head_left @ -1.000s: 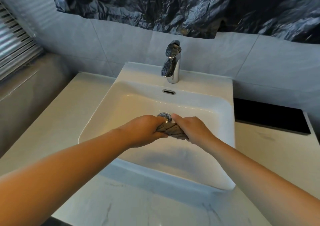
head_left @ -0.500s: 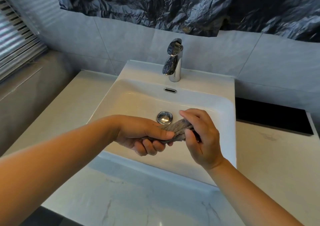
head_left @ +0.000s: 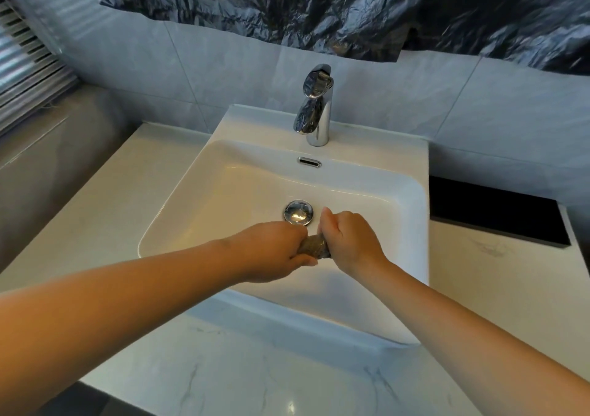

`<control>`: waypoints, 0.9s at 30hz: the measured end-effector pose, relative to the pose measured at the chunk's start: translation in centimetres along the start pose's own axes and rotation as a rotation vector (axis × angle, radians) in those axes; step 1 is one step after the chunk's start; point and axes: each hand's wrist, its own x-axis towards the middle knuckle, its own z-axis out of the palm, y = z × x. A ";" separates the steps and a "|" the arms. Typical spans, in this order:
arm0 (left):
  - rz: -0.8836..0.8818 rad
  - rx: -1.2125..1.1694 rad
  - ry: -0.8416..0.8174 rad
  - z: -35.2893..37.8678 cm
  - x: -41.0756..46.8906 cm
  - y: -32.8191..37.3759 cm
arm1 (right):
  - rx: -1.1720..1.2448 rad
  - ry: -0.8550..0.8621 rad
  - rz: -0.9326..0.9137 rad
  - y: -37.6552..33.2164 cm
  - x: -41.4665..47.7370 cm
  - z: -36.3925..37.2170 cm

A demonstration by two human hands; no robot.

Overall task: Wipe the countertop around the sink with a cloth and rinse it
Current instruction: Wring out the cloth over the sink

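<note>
A grey cloth (head_left: pixel 314 247) is rolled tight between both fists above the white sink basin (head_left: pixel 223 192). My left hand (head_left: pixel 271 249) grips its left end, knuckles up. My right hand (head_left: pixel 349 240) grips its right end, and only a short twisted piece shows between the two hands. The chrome drain plug (head_left: pixel 298 211) lies just beyond the hands. The chrome faucet (head_left: pixel 314 109) stands at the back of the basin, and no water is seen running from it. White marbled countertop (head_left: pixel 255 377) surrounds the sink.
A black rectangular mat (head_left: pixel 491 214) lies on the counter right of the sink. Grey tiled wall (head_left: pixel 479 102) stands behind, with crumpled black plastic sheeting (head_left: pixel 319 3) hung above it. Window blinds (head_left: pixel 22 73) are at the far left.
Both hands have turned over the cloth and closed back into fists, twisting it tighter. The hands have drawn closer together, hiding more of the cloth.
</note>
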 end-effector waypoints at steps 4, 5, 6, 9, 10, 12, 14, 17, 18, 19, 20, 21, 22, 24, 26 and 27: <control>0.080 0.131 0.084 0.3 0.7 -0.2 | 0.176 -0.092 0.165 0.6 0.5 0.4; 0.099 0.157 0.098 0.4 0.9 -0.2 | 0.215 -0.113 0.211 0.6 0.6 0.4; 0.114 0.183 0.112 0.4 1.1 -0.4 | 0.235 -0.135 0.261 0.6 0.7 0.5; 0.145 0.261 0.146 0.8 1.3 -0.7 | 0.270 -0.201 0.414 0.2 0.6 0.6; 0.150 0.280 0.153 1.0 1.4 -0.7 | 0.293 -0.224 0.462 0.2 0.5 0.5; 0.160 0.297 0.158 1.1 1.5 -0.8 | 0.365 -0.284 0.558 -0.2 0.3 0.1; 0.162 0.285 0.167 1.1 1.6 -0.8 | 0.397 -0.307 0.570 -0.6 0.1 -0.4; 0.086 0.079 0.131 1.1 1.3 -1.0 | 0.271 -0.171 0.274 -0.9 -0.2 -1.5; 0.051 -0.058 0.088 0.9 1.1 -1.1 | 0.248 -0.124 0.155 -1.0 -0.5 -2.0; 0.024 -0.201 0.039 0.7 0.9 -1.2 | 0.244 -0.092 0.058 -0.9 -1.0 -2.5; 0.000 -0.348 -0.013 0.4 0.7 -1.3 | 0.258 -0.057 -0.012 -0.7 -1.6 -2.9; -0.027 -0.507 -0.074 0.1 0.4 -1.4 | 0.281 -0.011 -0.063 -0.3 -2.3 -3.3; -0.053 -0.670 -0.143 -0.2 0.1 -1.6 | 0.306 0.052 -0.106 0.0 -2.9 -3.5; -0.092 -0.971 -0.330 -0.9 -0.4 -2.2 | 0.326 0.185 -0.218 0.8 -4.2 -3.4; -0.098 -1.239 -0.589 -1.4 -0.6 -2.8 | 0.285 0.276 -0.340 1.4 -5.1 -3.0; -0.095 -1.345 -0.732 -1.6 -0.5 -3.1 | 0.270 0.298 -0.393 1.5 -5.2 -2.7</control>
